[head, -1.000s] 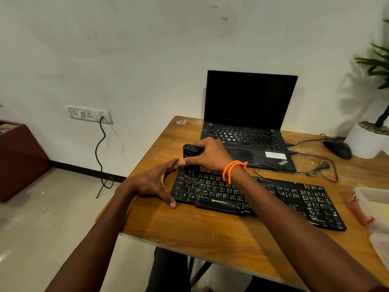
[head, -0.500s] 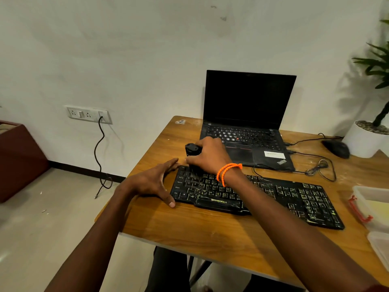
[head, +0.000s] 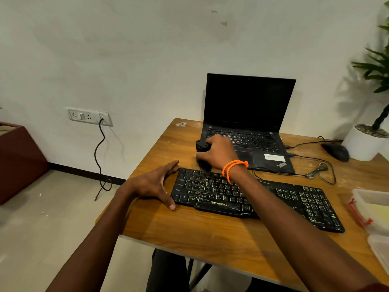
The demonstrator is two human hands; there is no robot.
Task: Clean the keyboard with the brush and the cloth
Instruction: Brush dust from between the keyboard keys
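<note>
My right hand point(head: 219, 153) is curled round the black brush point(head: 202, 153), fingers wrapped over its stubby handle, with the bristle end pointing down at the top-left corner of the keyboard point(head: 252, 199). My left hand point(head: 155, 184) lies flat and spread, fingers straight, thumb along the keyboard's near-left edge and fingertips at its far-left corner, bracing it against the table point(head: 210, 234).

The brush looks light and rigid in the body, soft only at the bristles, so I judge a loose wrap round the handle is enough; squeezing harder would gain nothing. The keyboard is a thin plastic slab, probably light enough to skate on the smooth wood when swept (hence the bracing hand). Its keycaps could lift or snag, so I would take hold of it by the frame edges, never by the keys.

Beyond my right hand sits an open laptop point(head: 248, 114) with a dark screen. "ThinkPad" reads on its palm rest, just past my wrist, beside a pale sticker too small to read. The keyboard's front lip, below my right forearm, carries yellowish lettering that looks like "ZEBRONICS", though it is blurred. I cannot see the cloth for certain.
</note>
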